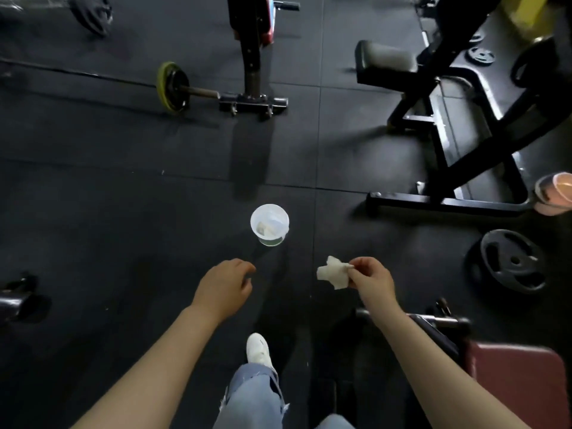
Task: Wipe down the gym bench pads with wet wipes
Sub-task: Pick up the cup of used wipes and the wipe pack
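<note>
The right hand (370,278) pinches a crumpled wet wipe (333,273) at its fingertips, while the left hand (223,289), loosely curled and holding nothing, hangs near the wipes tub (270,224).

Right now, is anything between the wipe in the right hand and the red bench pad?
Nothing visible. The right hand pinches the wipe in the air, and the red bench pad lies lower right.

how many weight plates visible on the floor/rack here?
At least 4: a yellow-rimmed plate on the bar upper left, a black plate flat on the floor at right, two small plates top right. Dark corners may hide more.
</note>
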`<state>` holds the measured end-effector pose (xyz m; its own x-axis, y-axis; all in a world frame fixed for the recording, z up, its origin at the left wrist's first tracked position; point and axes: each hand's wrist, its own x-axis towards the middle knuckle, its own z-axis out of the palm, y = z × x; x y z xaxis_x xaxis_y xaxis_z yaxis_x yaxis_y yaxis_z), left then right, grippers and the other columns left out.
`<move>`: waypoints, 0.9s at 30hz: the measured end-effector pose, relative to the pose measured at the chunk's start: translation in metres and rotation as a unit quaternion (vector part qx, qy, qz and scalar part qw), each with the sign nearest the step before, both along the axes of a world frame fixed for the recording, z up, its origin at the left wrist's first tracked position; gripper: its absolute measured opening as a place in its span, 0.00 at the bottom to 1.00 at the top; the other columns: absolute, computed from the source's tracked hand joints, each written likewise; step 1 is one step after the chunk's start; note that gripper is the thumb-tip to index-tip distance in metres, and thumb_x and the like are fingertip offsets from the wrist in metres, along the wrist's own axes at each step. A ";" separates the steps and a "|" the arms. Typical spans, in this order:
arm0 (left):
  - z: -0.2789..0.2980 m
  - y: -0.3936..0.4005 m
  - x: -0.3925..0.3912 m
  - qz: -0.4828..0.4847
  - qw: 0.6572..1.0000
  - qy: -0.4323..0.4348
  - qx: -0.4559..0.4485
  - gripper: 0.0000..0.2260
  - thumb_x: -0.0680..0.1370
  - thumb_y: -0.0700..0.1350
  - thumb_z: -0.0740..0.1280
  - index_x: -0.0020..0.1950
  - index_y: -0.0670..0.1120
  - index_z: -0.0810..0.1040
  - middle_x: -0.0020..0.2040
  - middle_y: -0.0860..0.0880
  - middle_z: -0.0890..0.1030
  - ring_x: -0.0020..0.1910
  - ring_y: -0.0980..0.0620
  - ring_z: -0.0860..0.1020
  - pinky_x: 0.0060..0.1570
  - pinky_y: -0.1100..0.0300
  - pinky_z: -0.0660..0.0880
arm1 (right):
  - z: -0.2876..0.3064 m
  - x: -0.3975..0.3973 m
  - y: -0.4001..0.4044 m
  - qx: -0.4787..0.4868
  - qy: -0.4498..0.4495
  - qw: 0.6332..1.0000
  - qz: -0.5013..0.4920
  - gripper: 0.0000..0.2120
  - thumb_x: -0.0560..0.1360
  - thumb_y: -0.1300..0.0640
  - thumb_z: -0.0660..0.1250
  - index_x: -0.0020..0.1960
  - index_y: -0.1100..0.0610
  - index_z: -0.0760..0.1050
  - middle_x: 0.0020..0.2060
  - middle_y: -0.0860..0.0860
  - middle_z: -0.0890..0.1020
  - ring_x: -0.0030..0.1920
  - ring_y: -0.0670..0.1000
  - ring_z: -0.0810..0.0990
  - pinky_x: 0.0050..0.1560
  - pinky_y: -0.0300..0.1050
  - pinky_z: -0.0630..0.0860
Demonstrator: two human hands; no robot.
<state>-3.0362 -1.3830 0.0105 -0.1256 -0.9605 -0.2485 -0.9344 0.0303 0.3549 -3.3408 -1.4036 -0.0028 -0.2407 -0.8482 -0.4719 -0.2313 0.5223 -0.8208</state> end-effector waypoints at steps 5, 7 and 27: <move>0.006 -0.081 0.080 0.025 0.998 -0.057 0.010 0.15 0.80 0.49 0.63 0.65 0.49 0.77 0.61 0.52 0.79 0.58 0.51 0.77 0.59 0.55 0.74 | -0.013 0.060 -0.095 -0.019 0.074 0.996 0.052 0.07 0.75 0.61 0.67 0.46 0.48 0.76 0.45 0.47 0.80 0.47 0.48 0.79 0.46 0.45 0.80; 0.004 -0.106 0.100 0.035 0.997 -0.066 0.018 0.15 0.80 0.50 0.62 0.66 0.49 0.76 0.62 0.52 0.78 0.59 0.52 0.77 0.60 0.55 0.73 | -0.020 0.082 -0.128 -0.013 0.083 0.995 0.061 0.08 0.75 0.62 0.67 0.45 0.48 0.75 0.44 0.47 0.80 0.45 0.46 0.79 0.41 0.39 0.76; -0.075 -0.316 0.167 0.030 0.993 -0.070 0.093 0.17 0.81 0.51 0.61 0.70 0.52 0.72 0.67 0.55 0.75 0.64 0.54 0.74 0.64 0.57 0.70 | -0.157 0.181 -0.351 0.146 0.025 0.974 0.169 0.20 0.76 0.54 0.67 0.67 0.46 0.70 0.56 0.43 0.74 0.54 0.46 0.75 0.49 0.41 0.72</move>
